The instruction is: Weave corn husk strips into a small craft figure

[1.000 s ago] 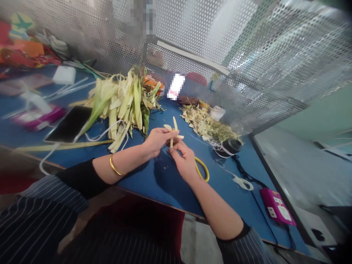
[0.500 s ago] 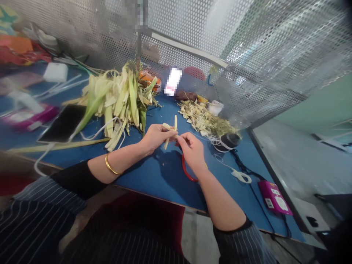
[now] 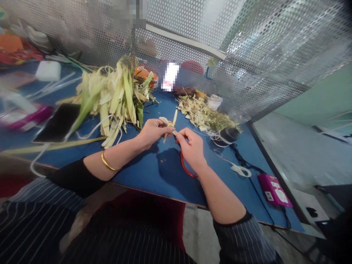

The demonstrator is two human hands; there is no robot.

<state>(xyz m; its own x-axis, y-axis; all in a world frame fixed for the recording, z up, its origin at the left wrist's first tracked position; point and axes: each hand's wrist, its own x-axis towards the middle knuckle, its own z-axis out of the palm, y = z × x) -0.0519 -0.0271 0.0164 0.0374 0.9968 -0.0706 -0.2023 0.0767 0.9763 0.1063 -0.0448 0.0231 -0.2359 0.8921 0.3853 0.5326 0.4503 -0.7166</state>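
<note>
Above the blue table [image 3: 170, 179] my left hand [image 3: 154, 132] pinches pale corn husk strips [image 3: 175, 116] that cross one another, one end pointing up and another hanging below the fingers. My right hand [image 3: 191, 148], its fingers curled, pinches the strips' near right end, just touching the left fingertips. Beneath my right hand lies a red curved handle [image 3: 184, 167], partly covered by the hand. To the left a big heap of green and yellow corn husks [image 3: 110, 91] spreads over the table, and a pile of husk scraps [image 3: 203, 113] lies to the right.
A spool of white thread [image 3: 225, 136] stands right of my hands, with a coiled white cord [image 3: 241, 170] nearby. A magenta power strip [image 3: 275, 190] sits at the right edge. A dark phone [image 3: 58, 123] with a cable lies left. A perforated metal screen [image 3: 181, 46] borders the back.
The view has shifted slightly. Both hands stay together, and the husk strips have turned a little between the fingers, with the upright end now leaning right.
</note>
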